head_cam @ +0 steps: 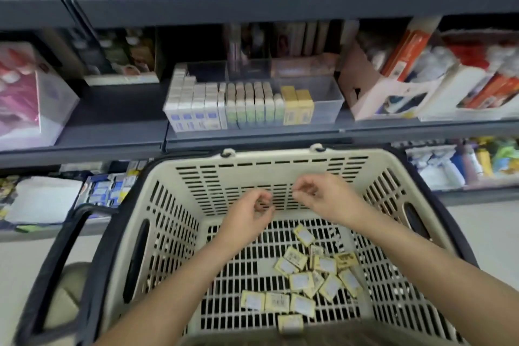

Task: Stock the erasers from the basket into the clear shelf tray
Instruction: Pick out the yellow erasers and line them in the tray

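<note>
Head | basket (168,233): loose yellow erasers (300,281) | clear tray (328,104): upright packs (241,107) in rows

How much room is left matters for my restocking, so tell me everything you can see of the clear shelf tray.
The clear shelf tray is a rectangular bin of see-through plastic sitting level on the grey shelf beyond the basket. Small boxes stand packed upright in it: white with blue labels at left, white-green in the middle, two yellow ones next. Its right end is bare.
</note>
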